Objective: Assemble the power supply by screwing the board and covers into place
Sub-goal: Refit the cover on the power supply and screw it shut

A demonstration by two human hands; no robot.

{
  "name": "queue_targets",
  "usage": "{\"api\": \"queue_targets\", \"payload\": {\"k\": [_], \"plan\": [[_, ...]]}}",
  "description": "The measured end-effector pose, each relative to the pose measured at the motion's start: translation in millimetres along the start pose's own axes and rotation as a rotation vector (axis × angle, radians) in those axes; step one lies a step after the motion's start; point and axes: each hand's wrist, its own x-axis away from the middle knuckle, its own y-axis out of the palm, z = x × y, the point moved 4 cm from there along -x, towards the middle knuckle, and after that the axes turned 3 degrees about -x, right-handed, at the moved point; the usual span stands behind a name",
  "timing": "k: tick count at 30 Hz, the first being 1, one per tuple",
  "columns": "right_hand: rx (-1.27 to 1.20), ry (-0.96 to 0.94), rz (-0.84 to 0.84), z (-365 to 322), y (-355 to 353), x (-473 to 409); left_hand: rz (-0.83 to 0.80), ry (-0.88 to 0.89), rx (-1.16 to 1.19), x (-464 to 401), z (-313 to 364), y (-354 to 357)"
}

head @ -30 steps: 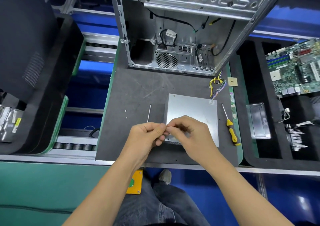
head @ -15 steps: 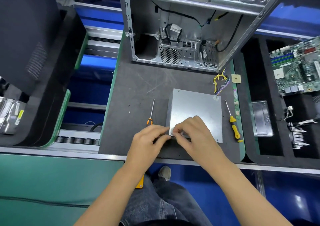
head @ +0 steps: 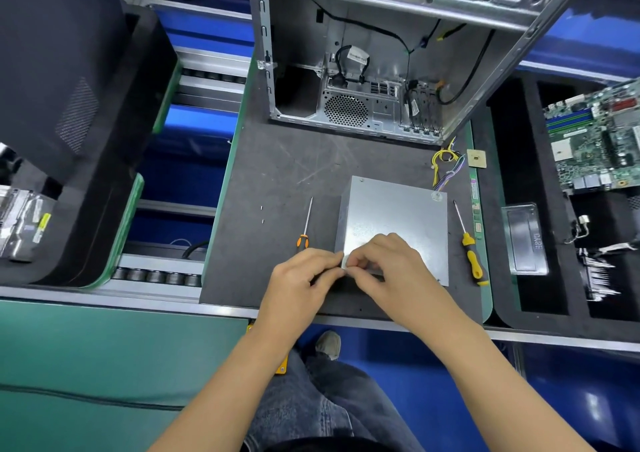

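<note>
At the left of centre two loose screws [head: 262, 214] lay on the mat [head: 277, 160], then an orange driver [head: 305, 228], parked within easy reach. At lower centre the left hand [head: 298, 280] and right hand [head: 391, 271] met at the near left corner of the supply [head: 398, 216], fingertips pinched together on something too small to make out, likely a screw being started by hand. The supply sat flat mid-frame, cover up. A yellow driver [head: 469, 249] lay just to its right, the motherboard [head: 595, 136] at far right.
</note>
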Motion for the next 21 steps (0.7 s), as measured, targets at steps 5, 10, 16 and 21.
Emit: {"api": "queue_targets", "payload": {"k": [5, 10, 16, 21], "plan": [[-0.026, 0.036, 0.035, 0.8, -0.1, 2.0, 0.002, -0.015, 0.025, 0.9, -2.6, 1.0], [-0.163, 0.122, 0.168, 4.9, -3.1, 6.9, 0.012, -0.037, 0.03, 1.8, -4.4, 1.4], [-0.021, 0.054, 0.172, 1.5, -4.5, 6.6, 0.003, -0.024, 0.033, 1.6, -5.0, 1.8], [-0.016, 0.051, 0.111, 1.7, 0.1, 4.6, 0.008, -0.006, 0.04, 1.6, -5.6, 1.9]]}}
